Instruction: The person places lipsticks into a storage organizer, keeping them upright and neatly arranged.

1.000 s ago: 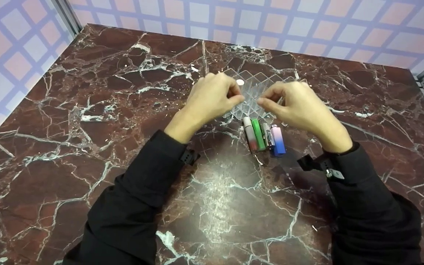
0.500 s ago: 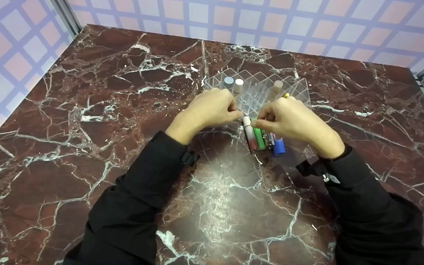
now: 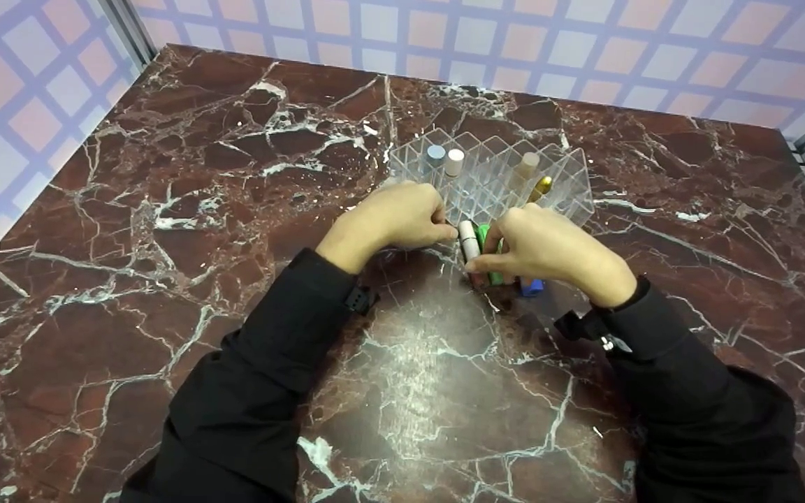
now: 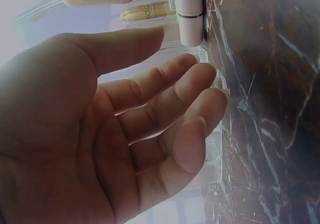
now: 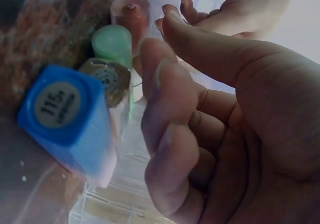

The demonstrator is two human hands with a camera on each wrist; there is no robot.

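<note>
The person's right hand [image 3: 549, 246] arches over a row of cosmetic tubes, thumb and fingertips loosely bent and apart, with nothing visibly pinched; whether the thumb touches a tube cannot be told. The left hand [image 3: 397, 218] holds nothing, its fingers relaxed beside the row.

Lying side by side on the dark red marbled table [image 3: 409, 391] are a square pink-and-blue lipstick tube [image 5: 77, 129], a brown-ended faceted tube [image 5: 106, 82], a green round-ended tube [image 5: 111, 42] and a white-capped tube with a clear reddish base [image 3: 469, 241], nearest the right thumb. Packed this closely, a neighbour could be dragged along if the fingers close too wide; gripping only the cap might pull it off.

Beyond, the clear plastic diamond-celled rack [image 3: 588, 185] holds gold, beige, white and blue-grey tubes; a forward nudge could shift it.
</note>
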